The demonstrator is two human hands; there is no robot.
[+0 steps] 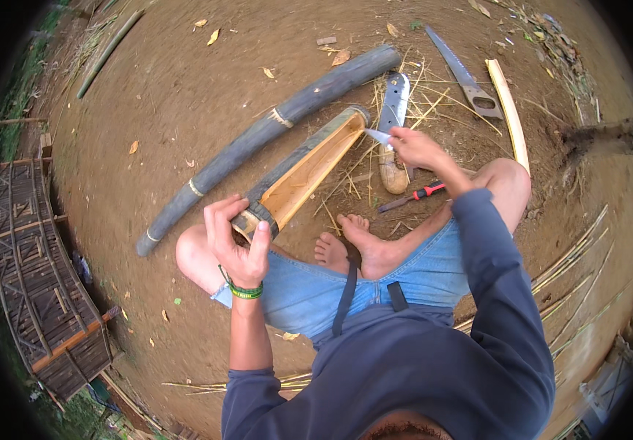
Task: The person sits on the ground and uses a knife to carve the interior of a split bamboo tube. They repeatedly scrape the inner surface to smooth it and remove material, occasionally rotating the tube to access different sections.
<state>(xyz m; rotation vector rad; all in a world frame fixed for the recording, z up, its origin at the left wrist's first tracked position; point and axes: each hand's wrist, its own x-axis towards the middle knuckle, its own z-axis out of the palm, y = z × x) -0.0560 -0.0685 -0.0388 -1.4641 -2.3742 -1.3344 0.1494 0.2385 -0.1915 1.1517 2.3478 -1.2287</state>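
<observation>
On bare dirt ground (184, 88), bamboo offcuts (404, 103)

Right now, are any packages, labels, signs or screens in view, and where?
None in view: only bare ground with a split bamboo piece, a dark pole, a saw and a machete.

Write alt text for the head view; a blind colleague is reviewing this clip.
Seated cross-legged on bare dirt, a person grips the near end of a split bamboo half with the left hand, while the right hand holds a thin pale sliver at its far end. A whole dark bamboo pole, a machete and a handsaw lie nearby.
</observation>
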